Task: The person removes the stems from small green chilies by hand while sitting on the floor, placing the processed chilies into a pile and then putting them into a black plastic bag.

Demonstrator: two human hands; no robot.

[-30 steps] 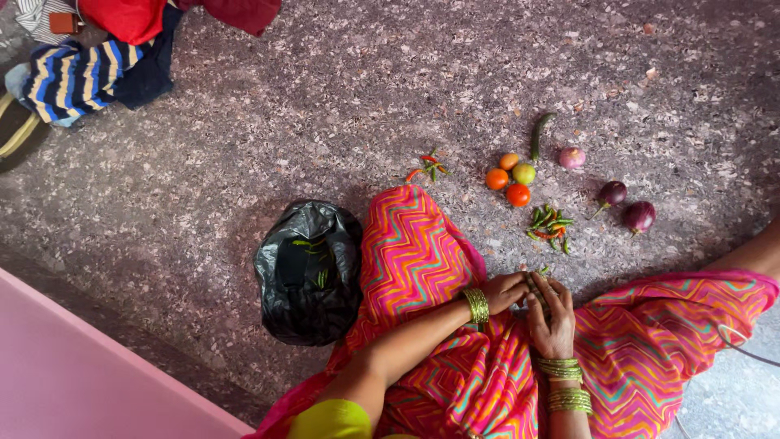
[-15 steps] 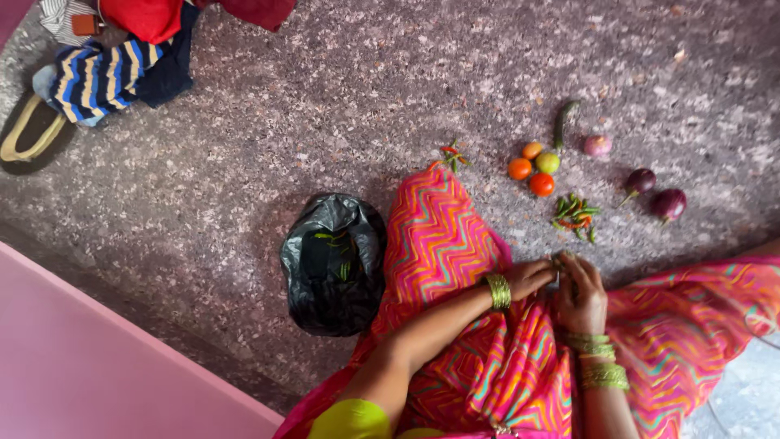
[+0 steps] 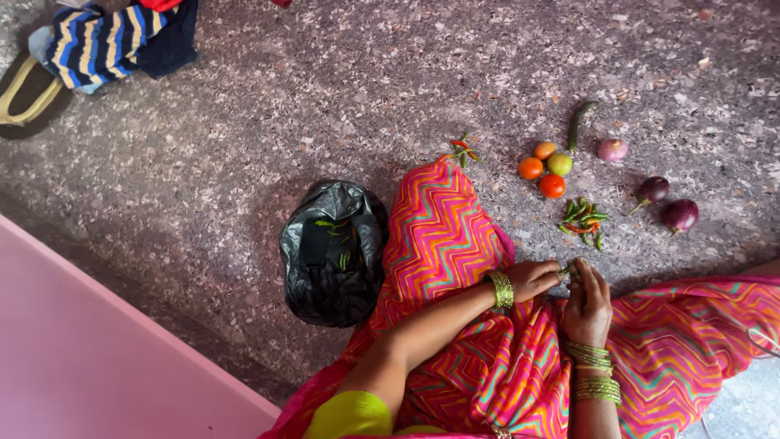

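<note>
While the black plastic bag (image 3: 331,252) is sagging open on the floor at the far left with a few green pods inside, the left hand (image 3: 532,279) and right hand (image 3: 587,302) are meeting over the lap, both pinching a small green chilli (image 3: 566,269) between their fingertips (it is mostly hidden). It is looking light, thin and easily snapped, so gripping near the stem end seems best. Further right, more chillies (image 3: 582,221) are lying beside two purple aubergines (image 3: 668,203).
</note>
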